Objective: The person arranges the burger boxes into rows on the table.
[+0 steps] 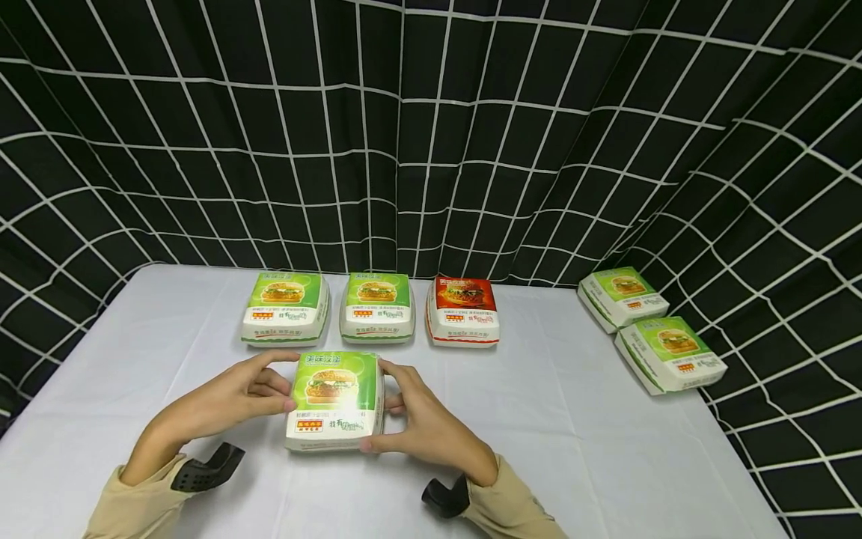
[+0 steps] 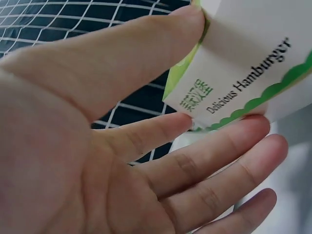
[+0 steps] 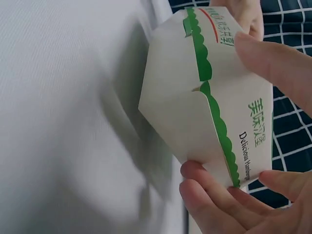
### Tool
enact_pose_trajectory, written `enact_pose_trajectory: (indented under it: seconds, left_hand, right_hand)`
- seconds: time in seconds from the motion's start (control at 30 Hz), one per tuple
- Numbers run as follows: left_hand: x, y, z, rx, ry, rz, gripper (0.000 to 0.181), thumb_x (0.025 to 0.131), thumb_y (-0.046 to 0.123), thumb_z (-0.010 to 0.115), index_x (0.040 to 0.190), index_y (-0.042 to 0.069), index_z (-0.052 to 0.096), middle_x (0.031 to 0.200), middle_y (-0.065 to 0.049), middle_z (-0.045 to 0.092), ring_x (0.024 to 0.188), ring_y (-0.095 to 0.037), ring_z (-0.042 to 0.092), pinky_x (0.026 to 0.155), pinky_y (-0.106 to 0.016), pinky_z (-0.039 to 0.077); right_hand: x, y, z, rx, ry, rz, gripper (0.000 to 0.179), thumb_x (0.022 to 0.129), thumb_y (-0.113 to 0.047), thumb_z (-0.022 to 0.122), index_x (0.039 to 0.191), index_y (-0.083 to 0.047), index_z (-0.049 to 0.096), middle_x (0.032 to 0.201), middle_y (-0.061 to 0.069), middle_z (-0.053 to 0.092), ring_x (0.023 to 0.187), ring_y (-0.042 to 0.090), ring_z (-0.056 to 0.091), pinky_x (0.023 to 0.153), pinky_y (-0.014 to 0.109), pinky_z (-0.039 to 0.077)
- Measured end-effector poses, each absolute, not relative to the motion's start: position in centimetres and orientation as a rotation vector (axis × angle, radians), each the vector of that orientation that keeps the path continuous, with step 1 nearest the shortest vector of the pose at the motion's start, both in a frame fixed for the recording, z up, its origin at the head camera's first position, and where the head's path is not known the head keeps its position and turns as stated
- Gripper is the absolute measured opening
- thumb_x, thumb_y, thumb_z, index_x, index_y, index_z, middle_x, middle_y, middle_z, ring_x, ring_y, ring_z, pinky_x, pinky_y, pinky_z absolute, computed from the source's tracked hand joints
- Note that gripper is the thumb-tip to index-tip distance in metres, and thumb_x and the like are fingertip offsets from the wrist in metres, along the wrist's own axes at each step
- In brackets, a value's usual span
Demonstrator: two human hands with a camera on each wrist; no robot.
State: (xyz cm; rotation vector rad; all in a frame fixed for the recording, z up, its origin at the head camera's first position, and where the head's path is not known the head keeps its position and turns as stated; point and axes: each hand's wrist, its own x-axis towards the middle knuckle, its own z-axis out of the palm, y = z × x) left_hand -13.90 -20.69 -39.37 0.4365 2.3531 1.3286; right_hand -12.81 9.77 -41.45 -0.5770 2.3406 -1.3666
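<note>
A green-and-white hamburger box (image 1: 333, 397) is held between both hands, its lid closed and picturing a burger. My left hand (image 1: 218, 397) grips its left side, index finger at the far corner and thumb nearer the front. On the opposite side my right hand (image 1: 434, 423) holds it, thumb at the near corner. In the left wrist view, fingertips touch the lower edge of the box (image 2: 234, 83) beside "Delicious Hamburger" lettering. The right wrist view has the box (image 3: 195, 102) tilted off the white cloth, casting a shadow; its scalloped green seam shows.
Behind stand two green boxes (image 1: 284, 311) (image 1: 377, 308) and a red one (image 1: 463, 313) in a row. Two more green boxes (image 1: 622, 296) (image 1: 671, 355) sit at the right edge. A white cloth (image 1: 539, 449) covers the table; a black gridded curtain (image 1: 377, 135) hangs around it.
</note>
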Motion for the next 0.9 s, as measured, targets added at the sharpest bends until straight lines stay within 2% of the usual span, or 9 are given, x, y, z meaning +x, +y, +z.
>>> enact_pose_trajectory:
  seconds: [0.3,0.67,0.9]
  left_hand:
    - [-13.9,-22.5,-38.9,0.407,2.400,1.228,0.060,0.097,0.032,0.063,0.146,0.006,0.039,0.103,-0.003,0.072,0.103,-0.017,0.066,0.082,-0.023,0.050]
    - [-13.7,-24.4,-38.8,0.367,2.416,1.137,0.055,0.099,0.031,0.060,0.141,0.003,0.040,0.105,-0.003,0.072,0.106,-0.019,0.063,0.080,-0.024,0.050]
    - [-13.6,-25.8,-38.8,0.318,2.412,1.096,0.056,0.099,0.031,0.058,0.142,0.001,0.038,0.110,-0.007,0.071,0.108,-0.024,0.062,0.084,-0.039,0.051]
  right_hand:
    - [-12.9,8.2,-41.8,-0.587,2.307,-1.376,0.101,0.074,-0.026,0.088,0.155,-0.020,0.028,0.147,0.004,0.038,0.111,0.015,0.061,0.100,0.028,0.051]
    - [-13.2,6.3,-42.3,-0.620,2.204,-1.448,0.099,0.075,-0.017,0.088,0.154,-0.018,0.030,0.150,0.005,0.036,0.112,0.012,0.064,0.099,0.023,0.051]
    - [-13.4,4.9,-42.7,-0.658,2.173,-1.450,0.096,0.077,-0.017,0.087,0.154,-0.016,0.030,0.152,0.007,0.035,0.107,0.005,0.064,0.096,0.019,0.052]
